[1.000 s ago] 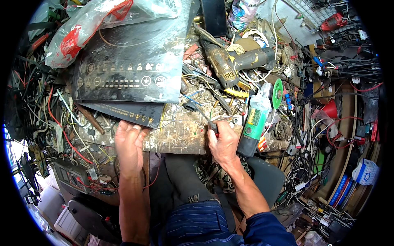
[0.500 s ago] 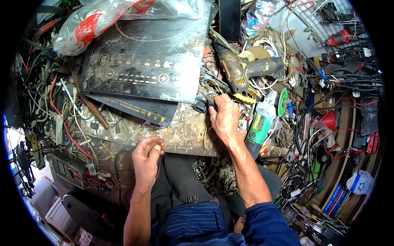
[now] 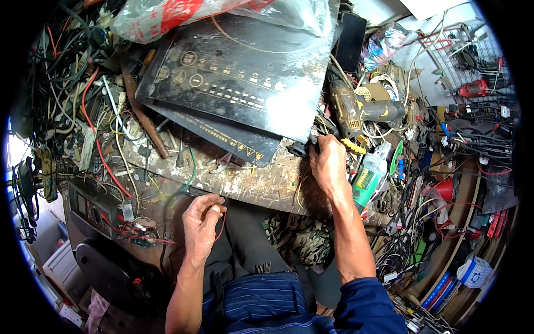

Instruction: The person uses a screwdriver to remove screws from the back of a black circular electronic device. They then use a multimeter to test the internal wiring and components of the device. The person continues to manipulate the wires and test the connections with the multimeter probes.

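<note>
My left hand (image 3: 201,225) is over the bench's front edge. Its thumb and fingers are pinched together on a thin red wire (image 3: 223,224), which hangs down beside them. My right hand (image 3: 329,167) reaches into the clutter at the right of the bench, its fingers closed and pointing away from me. What they grip is hidden; small dark parts lie at the fingertips, and a black connector-like piece (image 3: 297,149) is just left of them. Right of this hand lie a green angle grinder (image 3: 367,181) and a dusty drill (image 3: 347,108).
Black glass cooktop panels (image 3: 239,83) lie on the wooden bench (image 3: 250,181), a plastic bag (image 3: 167,19) over their far end. A multimeter (image 3: 92,209) sits at the left. Tangled cables (image 3: 61,106) fill the left side; more wires and a red cup-like piece (image 3: 444,188) lie right.
The view has shifted, so the bench and its things appear farther right. My right hand is still at the same clutter with fingers closed; my left hand keeps its pinch.
</note>
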`<state>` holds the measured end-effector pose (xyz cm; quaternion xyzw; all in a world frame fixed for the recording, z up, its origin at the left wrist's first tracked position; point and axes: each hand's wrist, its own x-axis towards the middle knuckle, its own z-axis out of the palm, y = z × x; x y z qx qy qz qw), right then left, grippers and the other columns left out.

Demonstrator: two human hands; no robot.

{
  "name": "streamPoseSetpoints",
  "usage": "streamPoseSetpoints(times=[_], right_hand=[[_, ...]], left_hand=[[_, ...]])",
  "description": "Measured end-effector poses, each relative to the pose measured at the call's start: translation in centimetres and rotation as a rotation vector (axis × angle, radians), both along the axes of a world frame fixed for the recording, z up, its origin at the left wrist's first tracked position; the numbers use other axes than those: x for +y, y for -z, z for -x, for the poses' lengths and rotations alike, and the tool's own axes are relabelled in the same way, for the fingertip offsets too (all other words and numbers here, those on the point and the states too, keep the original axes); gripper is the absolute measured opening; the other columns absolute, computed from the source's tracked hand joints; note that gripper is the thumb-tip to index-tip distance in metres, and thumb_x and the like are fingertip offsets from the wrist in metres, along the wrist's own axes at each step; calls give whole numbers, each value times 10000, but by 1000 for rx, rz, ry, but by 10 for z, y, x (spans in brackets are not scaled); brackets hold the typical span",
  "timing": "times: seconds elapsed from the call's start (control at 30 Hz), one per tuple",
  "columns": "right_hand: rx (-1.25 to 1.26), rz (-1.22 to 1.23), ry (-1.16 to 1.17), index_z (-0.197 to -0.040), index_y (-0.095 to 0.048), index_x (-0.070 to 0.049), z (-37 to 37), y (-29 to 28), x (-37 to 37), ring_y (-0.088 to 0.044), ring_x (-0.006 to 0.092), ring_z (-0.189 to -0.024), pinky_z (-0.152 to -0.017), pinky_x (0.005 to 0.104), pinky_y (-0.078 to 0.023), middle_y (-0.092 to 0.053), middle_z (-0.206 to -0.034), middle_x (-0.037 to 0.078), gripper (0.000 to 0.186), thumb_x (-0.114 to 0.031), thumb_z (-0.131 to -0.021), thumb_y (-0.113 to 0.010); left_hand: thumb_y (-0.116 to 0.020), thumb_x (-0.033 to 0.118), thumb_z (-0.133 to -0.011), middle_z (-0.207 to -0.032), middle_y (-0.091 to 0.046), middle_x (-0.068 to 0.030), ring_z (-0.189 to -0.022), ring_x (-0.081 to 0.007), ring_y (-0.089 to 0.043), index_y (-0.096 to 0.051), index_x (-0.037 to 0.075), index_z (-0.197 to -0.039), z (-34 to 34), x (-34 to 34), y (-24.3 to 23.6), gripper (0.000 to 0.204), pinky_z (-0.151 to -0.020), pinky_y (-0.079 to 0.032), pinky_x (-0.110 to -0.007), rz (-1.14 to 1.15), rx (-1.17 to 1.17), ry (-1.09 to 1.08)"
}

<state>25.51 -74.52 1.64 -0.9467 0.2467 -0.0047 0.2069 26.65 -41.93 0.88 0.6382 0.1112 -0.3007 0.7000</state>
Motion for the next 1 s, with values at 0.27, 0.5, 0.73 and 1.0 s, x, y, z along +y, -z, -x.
streamPoseSetpoints(times=[0.27, 0.5, 0.73, 1.0], right_hand=[[-3, 94, -68, -878, -639, 68, -2, 3, -2, -681, 515, -800, -718, 559, -565, -659, -929, 306, 52, 26, -852, -654], [47, 108, -18, -877, -641, 69, 0, -2, 6, -681, 515, -806, -732, 570, -558, -655, -932, 312, 43, 55, -847, -614], [-11, -66, 112, -851, -651, 63, 4, -12, 2, -677, 450, -704, -670, 503, -544, -653, -825, 290, 92, -23, -885, -654], [-407, -1346, 552, -1050, -685, 46, 53, -14, -6, -591, 121, -603, -525, 249, -486, -688, -847, 87, 189, -98, -948, -753]], left_hand=[[-587, -21, -981, -1050, -707, -74, -914, -132, -670, -671, -33, -1162, 9, 11, -2, 200, -882, -554, -291, -7, 14, -24], [-580, -29, -979, -1051, -707, -83, -930, -139, -665, -665, -45, -1169, 12, 15, 2, 209, -882, -550, -291, 4, 1, -19], [-574, -29, -982, -1052, -712, -89, -930, -142, -670, -666, -45, -1165, 13, 17, -4, 204, -890, -551, -296, -21, -20, -6], [-580, -17, -983, -1047, -719, -79, -922, -138, -677, -670, -31, -1168, 16, 6, -5, 206, -872, -549, -285, 37, -2, 0]])
